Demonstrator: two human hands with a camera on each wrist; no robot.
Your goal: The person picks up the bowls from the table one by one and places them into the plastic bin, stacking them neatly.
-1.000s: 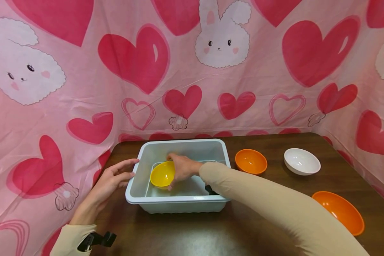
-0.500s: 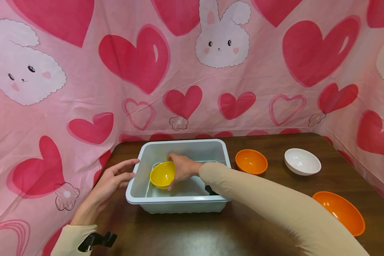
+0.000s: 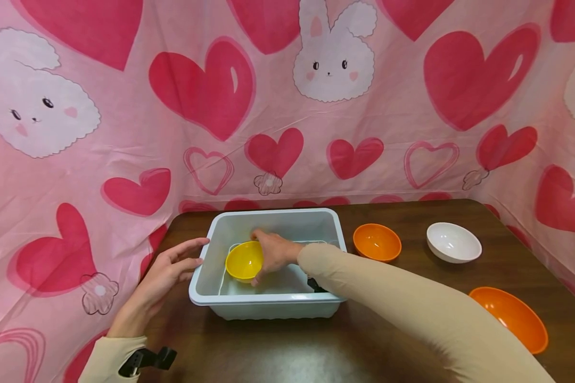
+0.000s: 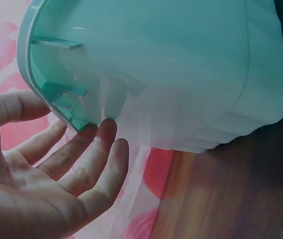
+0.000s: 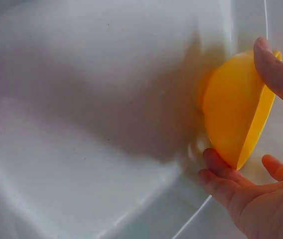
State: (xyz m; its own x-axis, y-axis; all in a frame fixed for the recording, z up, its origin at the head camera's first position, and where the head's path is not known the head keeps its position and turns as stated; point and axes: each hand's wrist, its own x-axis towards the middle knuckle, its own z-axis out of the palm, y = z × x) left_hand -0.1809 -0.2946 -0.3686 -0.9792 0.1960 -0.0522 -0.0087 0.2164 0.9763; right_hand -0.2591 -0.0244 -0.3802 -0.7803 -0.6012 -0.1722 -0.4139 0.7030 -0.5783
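Observation:
A pale plastic tub (image 3: 268, 303) stands on the brown table. Inside it my right hand (image 3: 270, 252) holds a small yellow bowl (image 3: 243, 260) tilted on its side, thumb over the rim and fingers under it. The right wrist view shows the yellow bowl (image 5: 233, 114) pinched between thumb and fingers against the tub's white inner wall (image 5: 91, 84). My left hand (image 3: 172, 264) rests with straight fingers against the tub's left wall. In the left wrist view the fingertips (image 4: 106, 129) touch the tub's outer wall (image 4: 181, 74) just under its rim.
To the right of the tub sit a small orange bowl (image 3: 377, 242), a white bowl (image 3: 453, 242) and a larger orange bowl (image 3: 510, 317) near the front right edge. A pink heart-and-bunny cloth (image 3: 287, 96) walls in the table on three sides.

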